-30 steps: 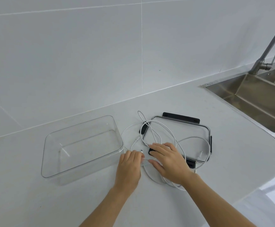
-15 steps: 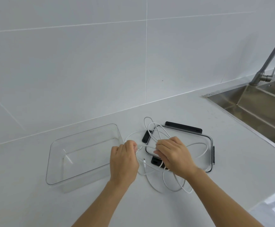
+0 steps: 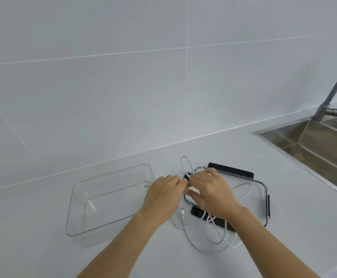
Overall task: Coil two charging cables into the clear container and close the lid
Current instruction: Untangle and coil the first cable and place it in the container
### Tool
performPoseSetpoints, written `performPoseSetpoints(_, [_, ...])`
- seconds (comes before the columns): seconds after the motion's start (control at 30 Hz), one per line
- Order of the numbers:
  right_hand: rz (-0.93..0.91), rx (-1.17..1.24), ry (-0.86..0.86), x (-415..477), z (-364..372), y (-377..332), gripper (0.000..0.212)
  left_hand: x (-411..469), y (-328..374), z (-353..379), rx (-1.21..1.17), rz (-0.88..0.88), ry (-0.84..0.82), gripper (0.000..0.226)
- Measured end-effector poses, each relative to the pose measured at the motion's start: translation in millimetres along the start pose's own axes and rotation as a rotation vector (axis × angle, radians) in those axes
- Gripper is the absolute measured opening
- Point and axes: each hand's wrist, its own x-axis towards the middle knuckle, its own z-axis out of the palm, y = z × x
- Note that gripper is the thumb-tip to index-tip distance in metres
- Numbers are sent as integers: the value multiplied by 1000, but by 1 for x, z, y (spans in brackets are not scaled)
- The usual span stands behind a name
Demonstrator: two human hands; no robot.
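White charging cables (image 3: 213, 233) lie tangled in loose loops over the clear lid (image 3: 262, 189) with black clips, and on the counter in front of it. My left hand (image 3: 162, 195) grips a strand of cable just right of the clear container (image 3: 111, 197), which stands open with nothing in it. My right hand (image 3: 211, 191) sits over the lid's left part, fingers curled, pinching cable strands. The two hands nearly touch. A plug end (image 3: 182, 210) lies on the counter below them.
A steel sink (image 3: 314, 145) with a tall tap (image 3: 332, 93) is sunk into the counter at the right. A white tiled wall runs behind the counter. The counter's front edge drops off at the lower right.
Both hands have moved away from me toward the wall and closer together, drawing cable strands up with them. The loops near the counter's front have shifted.
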Motion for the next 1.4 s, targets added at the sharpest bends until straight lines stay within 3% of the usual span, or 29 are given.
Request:
performPoseSetpoints(0.07, [-1,8,-11,5,-9,-1,24,-2,-5,-6,-93,-91,-17,30])
performPoseSetpoints(0.23, [36,55,50,11,-25,-5,37,1,-25,-22,-379,-399,118,23])
performPoseSetpoints(0.53, [105,101,91,19,-29,-11,38,14,-38,-65,-583,-481,365,14])
performPoseSetpoints(0.73, [203,261,94,27,-36,-20,47,23,-44,-98,-749,-592,536,12])
performPoseSetpoints(0.87, [387,477,20,34,-45,-27,41,26,-55,-116,-879,-679,618,11])
performPoseSetpoints(1.0, [421,721,-54,42,-52,-37,37,30,-64,-133,-1149,-822,722,20])
performPoseSetpoints(1.2, [471,1253,-325,55,-63,-62,44,27,-72,-150,-1478,-904,776,27])
performPoseSetpoints(1.3, [471,1308,-487,60,-62,-71,31,21,-77,-154,-1583,-908,795,33])
performPoseSetpoints(1.4, [544,1234,-385,67,-56,-73,11,13,-84,-159,-1725,-922,801,33])
